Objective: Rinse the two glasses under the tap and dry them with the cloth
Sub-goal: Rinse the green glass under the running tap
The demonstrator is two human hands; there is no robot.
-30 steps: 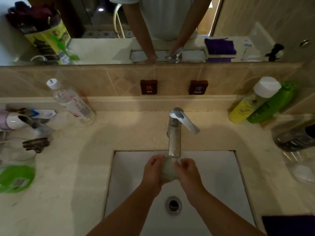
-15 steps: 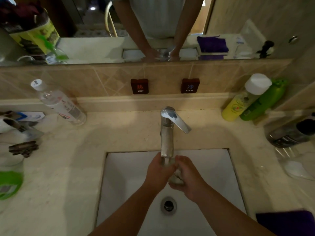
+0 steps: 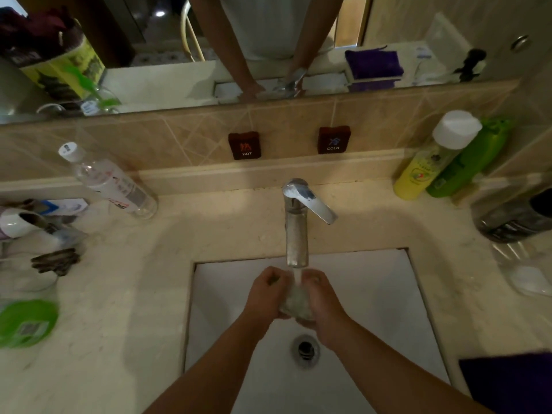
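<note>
The white rectangular sink basin (image 3: 373, 294) sits sunk into the pale beige marble surface (image 3: 125, 309), with bare basin floor open on either side of the hands and a round metal drain (image 3: 305, 350) just below them. At the far left of the surface a bright green round lid (image 3: 27, 322) lies near the edge, with a dark hair claw clip (image 3: 55, 260) behind it and a clear plastic bottle with a white cap (image 3: 112, 182) leaning against the tiled ledge. The chrome single-lever tap (image 3: 296, 222) stands behind the basin's back edge, its spout directly over the hands and a thin stream running.

The left hand (image 3: 265, 294) and right hand (image 3: 324, 306) meet under the spout, both wrapped in a closed grip around one small clear drinking glass (image 3: 295, 300), which is mostly hidden between the fingers. Both forearms reach in from the near edge, angled together.

To the right stand a yellow bottle with a white cap (image 3: 424, 168) and a green bottle (image 3: 469, 162) against the wall. A dark purple cloth (image 3: 507, 383) lies on the near right corner.
</note>
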